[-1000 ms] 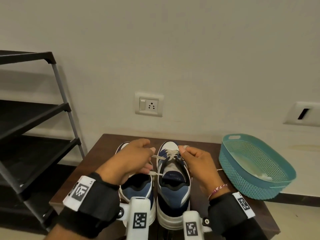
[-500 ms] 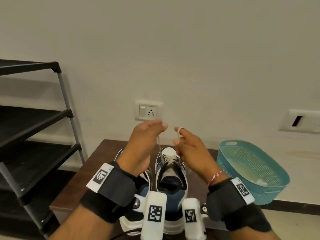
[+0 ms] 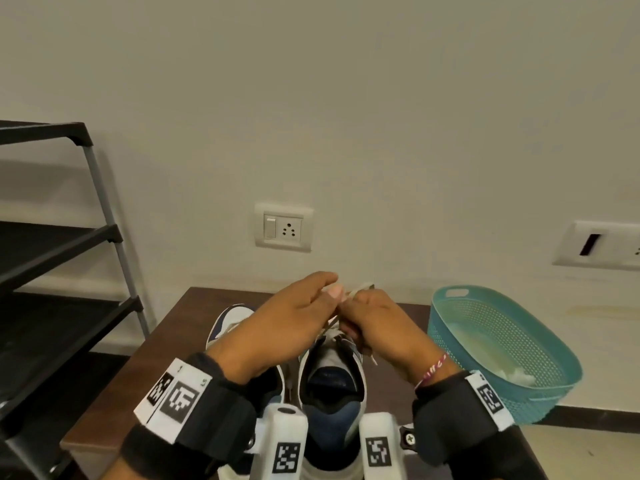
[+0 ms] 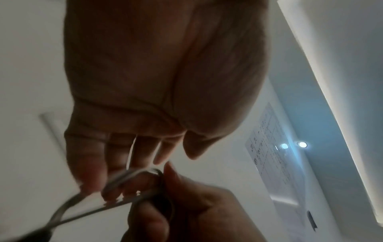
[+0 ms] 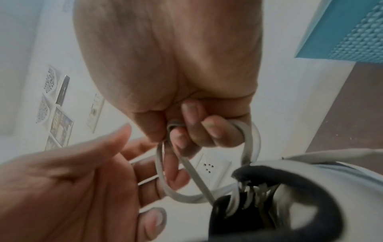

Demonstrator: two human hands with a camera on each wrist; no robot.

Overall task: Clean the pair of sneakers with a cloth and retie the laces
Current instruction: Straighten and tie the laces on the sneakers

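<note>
Two blue-and-white sneakers stand side by side on the brown table (image 3: 145,375). My left forearm partly covers the left sneaker (image 3: 228,327). Both hands meet above the right sneaker (image 3: 332,382), which also shows in the right wrist view (image 5: 290,196). My right hand (image 3: 353,306) curls its fingers (image 5: 192,131) round a loop of the white lace (image 5: 250,139). My left hand (image 3: 332,289) has the other lace strand (image 4: 132,176) running over and between its fingers, thumb near the lace end. The knot itself is hidden.
A teal mesh basket (image 3: 554,386) stands at the table's right end with a pale cloth (image 3: 516,375) inside. A black shoe rack (image 3: 52,237) stands to the left. The wall with a socket (image 3: 284,230) is close behind the table.
One second ago the hands held the lace ends apart; then they rose with the lace. Now they have dropped and come together over the right sneaker, a loop in the right hand.
</note>
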